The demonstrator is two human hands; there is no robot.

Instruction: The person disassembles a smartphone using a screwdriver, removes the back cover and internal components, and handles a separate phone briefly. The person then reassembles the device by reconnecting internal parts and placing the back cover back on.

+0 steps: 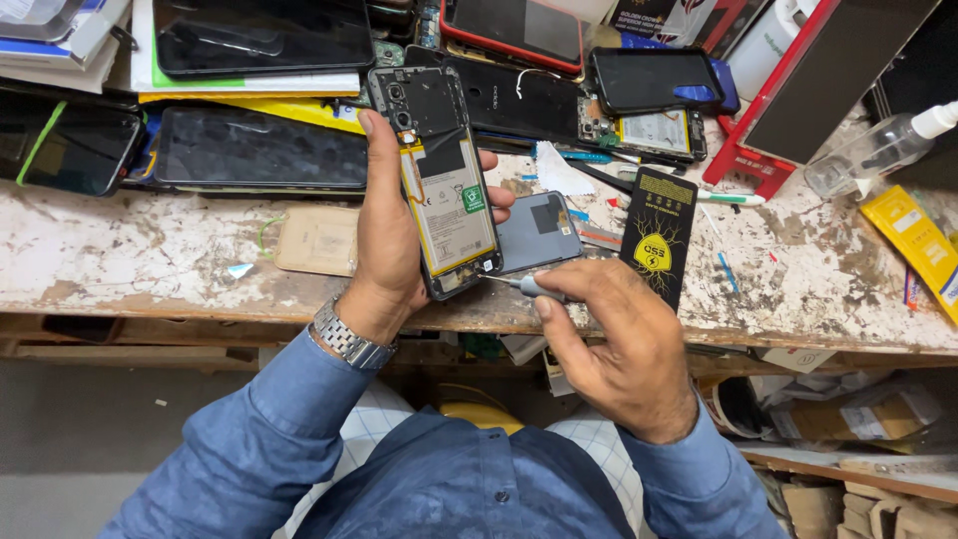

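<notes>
- Nearest the camera, the right hand point(624, 349) is pinching a slim grey-handled screwdriver point(527, 285) between thumb and fingers, its tip touching the bottom edge of the opened black smartphone with its back cover off point(439, 180).
- The left hand point(389, 240), a metal watch point(344, 339) on its wrist, is wrapping around that phone, thumb on one long edge and fingers on the other, holding it upright just above the front edge of the worn, paint-flaked wooden bench point(150, 250).
- Just behind it, a grey phone back panel point(539, 230) and a black-and-yellow battery pack point(659, 240) are lying flat.
- Bare bench is showing to the left, around a tan flat pad point(317, 240).
- Farther back, dark phones and screens point(259, 148) are crowding the rear; a clear plastic bottle point(868, 155) is lying at the right.
</notes>
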